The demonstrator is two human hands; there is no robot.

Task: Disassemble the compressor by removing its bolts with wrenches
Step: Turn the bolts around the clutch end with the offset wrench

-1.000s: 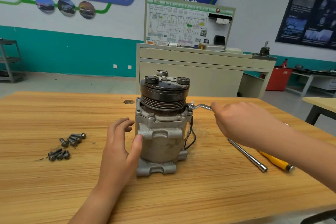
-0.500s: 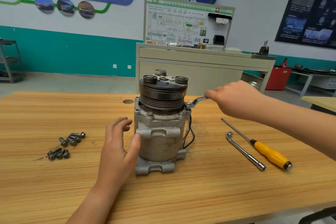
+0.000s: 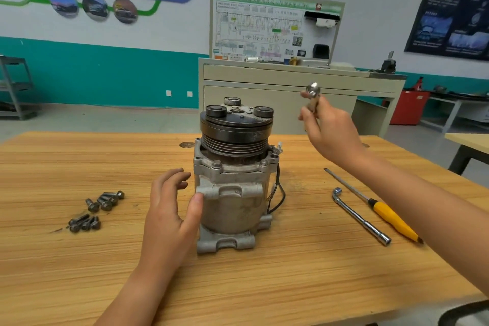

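The grey compressor [image 3: 232, 204] stands upright on the wooden table [image 3: 79, 259], its black pulley on top. Bolts still sit in its upper flange, one at the right corner [image 3: 275, 151]. My left hand [image 3: 169, 209] rests against the compressor's left side, thumb on the housing, fingers loosely spread. My right hand [image 3: 330, 130] is raised above and to the right of the pulley and grips a small silver wrench [image 3: 313, 92], whose ring end points up, clear of the compressor.
Several removed bolts [image 3: 96, 209] lie in two clusters at the left. An L-shaped socket wrench [image 3: 362, 219] and a yellow-handled screwdriver [image 3: 389, 216] lie to the right of the compressor. A beige cabinet [image 3: 291, 87] stands behind the table.
My right hand has lifted the wrench off the bolt at the flange's right corner, up and away to the right. My left hand stays on the compressor.
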